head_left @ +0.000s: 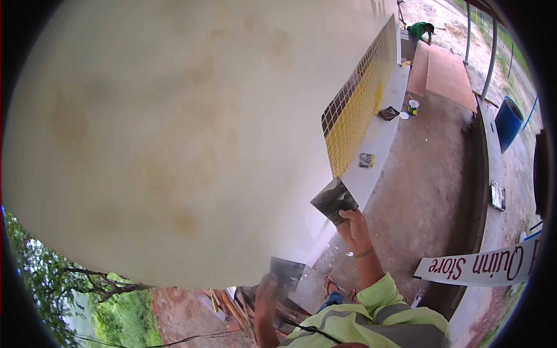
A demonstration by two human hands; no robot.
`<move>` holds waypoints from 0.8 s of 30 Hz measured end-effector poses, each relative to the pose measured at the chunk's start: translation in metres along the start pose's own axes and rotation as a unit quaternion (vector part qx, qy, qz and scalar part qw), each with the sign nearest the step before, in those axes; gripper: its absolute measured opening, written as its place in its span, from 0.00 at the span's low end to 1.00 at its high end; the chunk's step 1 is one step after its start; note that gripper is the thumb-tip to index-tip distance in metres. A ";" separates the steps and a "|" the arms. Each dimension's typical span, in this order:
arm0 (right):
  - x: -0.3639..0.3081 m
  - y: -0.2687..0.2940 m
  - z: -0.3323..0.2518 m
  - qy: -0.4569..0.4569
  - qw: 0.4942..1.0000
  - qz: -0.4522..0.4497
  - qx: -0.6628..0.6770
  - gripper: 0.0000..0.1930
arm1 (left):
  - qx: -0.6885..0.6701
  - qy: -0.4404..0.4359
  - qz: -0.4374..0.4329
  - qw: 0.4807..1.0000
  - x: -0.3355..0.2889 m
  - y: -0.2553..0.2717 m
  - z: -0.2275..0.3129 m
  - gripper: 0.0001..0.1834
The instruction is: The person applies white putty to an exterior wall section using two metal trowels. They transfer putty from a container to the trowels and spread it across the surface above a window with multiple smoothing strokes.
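Note:
A broad cream-white wall (174, 145) with brownish stains fills most of the head view. My right hand (353, 227) is closed, thumb on top, around the edge of a dark square putty spreader (334, 200) smeared with grey. That spreader is beside the lower tip of the tiled panel, in front of the ledge. Lower and to the left, my left hand (266, 298) is blurred by motion. It grips a second dark grey putty spreader (286, 275) by its edge, close to the wall's lower rim.
Yellow-and-brown tiling (357, 110) borders a white ledge (371, 148) holding a smeared square plate (366, 160) and dark scraps. A small tub (413, 107), reddish boards (444, 72), a person in green (420, 30), a blue barrel (509, 123) and a white lettered sign (481, 268) are to the right.

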State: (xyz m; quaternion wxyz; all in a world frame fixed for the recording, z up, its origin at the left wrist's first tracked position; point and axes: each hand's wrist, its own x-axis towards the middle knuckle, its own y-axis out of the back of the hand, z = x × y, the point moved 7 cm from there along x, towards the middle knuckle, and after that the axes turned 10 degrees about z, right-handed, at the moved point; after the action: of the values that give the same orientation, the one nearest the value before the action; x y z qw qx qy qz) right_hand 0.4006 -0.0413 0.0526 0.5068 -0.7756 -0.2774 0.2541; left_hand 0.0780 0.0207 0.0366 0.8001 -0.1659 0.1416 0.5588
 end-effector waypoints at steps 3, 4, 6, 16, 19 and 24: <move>-0.019 -0.007 -0.009 0.028 0.996 -0.051 -0.066 0.20 | 0.036 -0.035 -0.005 0.999 -0.003 -0.015 0.002 0.21; -0.028 -0.026 -0.014 0.055 0.986 -0.104 -0.121 0.17 | 0.040 -0.053 -0.023 0.998 -0.004 -0.025 0.009 0.21; -0.058 -0.078 -0.032 0.099 0.951 -0.204 -0.210 0.18 | 0.017 -0.067 -0.027 0.997 -0.005 -0.040 0.026 0.21; -0.124 -0.090 -0.059 0.353 0.756 -0.271 -0.480 0.18 | -0.001 -0.139 -0.072 0.988 -0.053 -0.091 0.056 0.25; -0.123 -0.080 -0.064 0.409 0.720 -0.226 -0.513 0.17 | -0.013 -0.134 -0.113 0.984 -0.076 -0.100 0.053 0.24; -0.111 -0.021 -0.068 0.339 0.752 -0.080 -0.559 0.18 | 0.025 -0.182 -0.088 0.979 -0.102 -0.096 0.055 0.23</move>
State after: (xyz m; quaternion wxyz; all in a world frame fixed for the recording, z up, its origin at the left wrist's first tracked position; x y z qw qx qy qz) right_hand 0.3632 -0.1543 0.1086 0.0620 -0.9308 -0.2412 -0.2675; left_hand 0.1368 -0.0731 0.1386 0.8625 -0.0530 -0.0080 0.5032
